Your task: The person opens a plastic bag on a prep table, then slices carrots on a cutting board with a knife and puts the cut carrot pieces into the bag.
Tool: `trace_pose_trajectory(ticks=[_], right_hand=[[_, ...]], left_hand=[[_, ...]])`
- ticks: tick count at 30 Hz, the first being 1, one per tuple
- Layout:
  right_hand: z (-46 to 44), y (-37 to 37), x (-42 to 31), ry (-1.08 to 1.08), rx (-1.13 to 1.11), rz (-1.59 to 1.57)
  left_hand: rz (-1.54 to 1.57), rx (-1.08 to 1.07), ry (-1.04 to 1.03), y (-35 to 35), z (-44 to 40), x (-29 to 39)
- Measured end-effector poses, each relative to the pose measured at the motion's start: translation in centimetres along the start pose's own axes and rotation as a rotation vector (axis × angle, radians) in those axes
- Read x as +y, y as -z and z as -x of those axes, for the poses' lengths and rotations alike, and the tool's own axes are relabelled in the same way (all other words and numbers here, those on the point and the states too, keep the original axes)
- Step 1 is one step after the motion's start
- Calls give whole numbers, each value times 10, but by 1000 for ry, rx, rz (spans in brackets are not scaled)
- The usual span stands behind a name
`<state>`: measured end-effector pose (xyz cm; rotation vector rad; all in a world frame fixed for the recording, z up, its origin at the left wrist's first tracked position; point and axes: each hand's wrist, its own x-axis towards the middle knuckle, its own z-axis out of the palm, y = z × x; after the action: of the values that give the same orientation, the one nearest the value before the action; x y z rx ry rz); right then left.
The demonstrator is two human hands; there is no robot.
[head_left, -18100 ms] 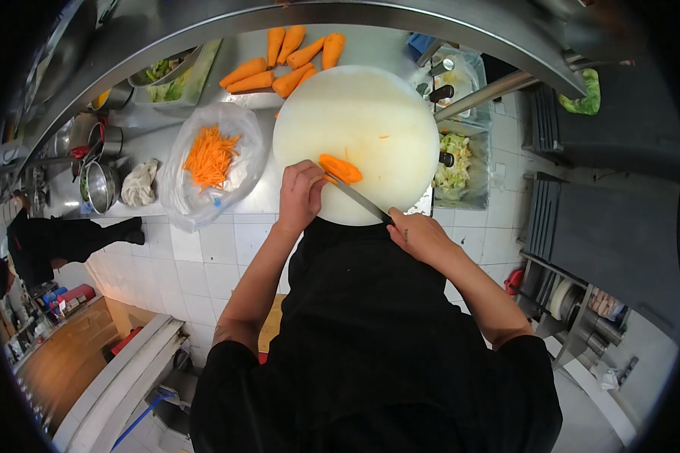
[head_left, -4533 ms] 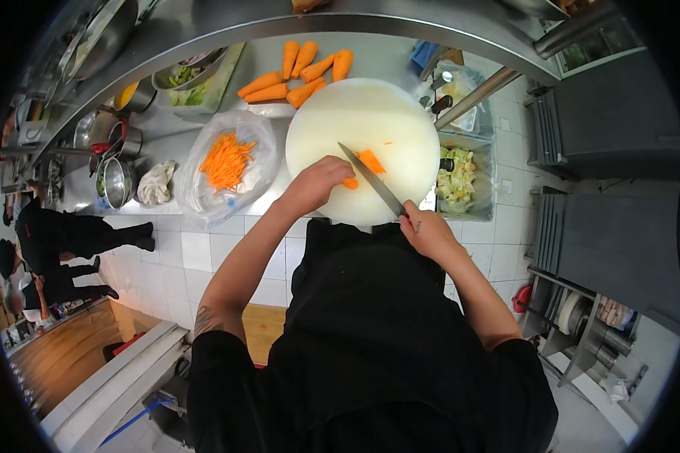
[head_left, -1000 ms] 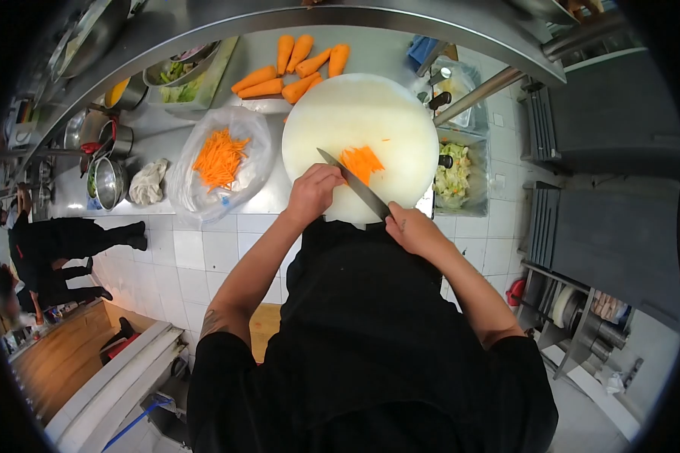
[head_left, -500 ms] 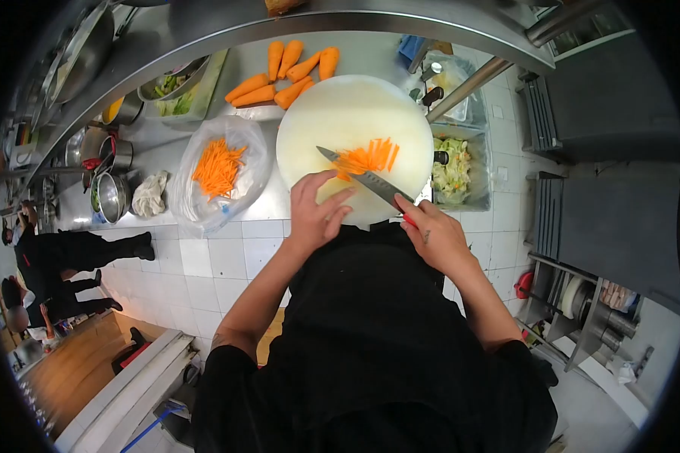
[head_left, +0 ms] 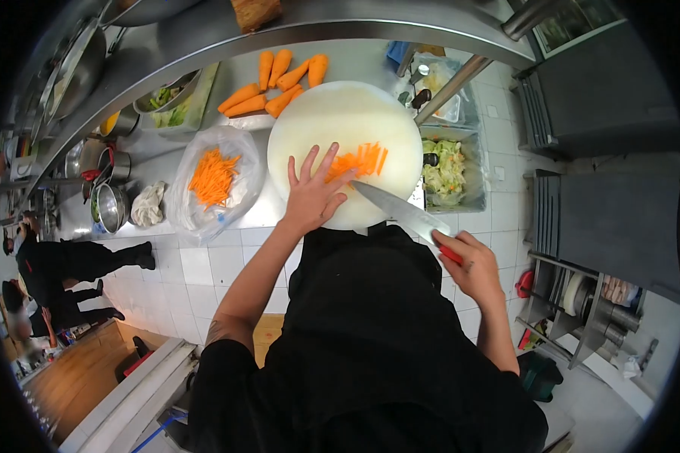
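Note:
On the round white cutting board [head_left: 340, 109] lies a loose row of thin orange carrot strips [head_left: 364, 158]. My left hand [head_left: 310, 196] is spread over the board's lower left, its fingertips at the left end of the strips. In my right hand [head_left: 468, 264] is the red handle of a large knife [head_left: 400, 208], at the board's lower right edge. The blade points up and left, its tip just below the strips. A clear plastic bag [head_left: 245, 158] with a heap of carrot strips [head_left: 214, 177] sits left of the board.
Several whole carrots [head_left: 279, 68] lie behind the board. A bin of chopped leaves [head_left: 446, 170] stands to the right. Left of the bag are a crumpled cloth [head_left: 149, 204] and metal pots [head_left: 113, 208]. A metal shelf edge [head_left: 340, 30] crosses overhead. Two people stand at the far left.
My left hand has gone from bent fingers on the carrot to spread fingers by the strips. The knife has moved right and down, off the carrot, which now lies fanned out in strips.

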<state>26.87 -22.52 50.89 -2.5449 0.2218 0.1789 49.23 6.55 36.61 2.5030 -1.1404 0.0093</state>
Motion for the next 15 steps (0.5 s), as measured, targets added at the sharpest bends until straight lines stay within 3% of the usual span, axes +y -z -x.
trace_pose_trajectory(ticks=[4, 6, 7, 9, 12, 15], right_hand=[[36, 35, 34, -164, 130, -240], [41, 50, 37, -266, 190, -178], [41, 51, 40, -298, 228, -184], [37, 46, 45, -251, 288, -192], [33, 35, 47, -189, 348, -223], [37, 21, 47, -231, 271, -308]], left_hand=[[11, -26, -135, 7, -30, -8], [204, -167, -374, -4, -62, -10], [203, -169, -379, -10, -78, -6], [204, -255, -613, -17, -107, 4], [184, -392, -640, 2, -121, -7], [103, -306, -605, 23, -89, -30]])
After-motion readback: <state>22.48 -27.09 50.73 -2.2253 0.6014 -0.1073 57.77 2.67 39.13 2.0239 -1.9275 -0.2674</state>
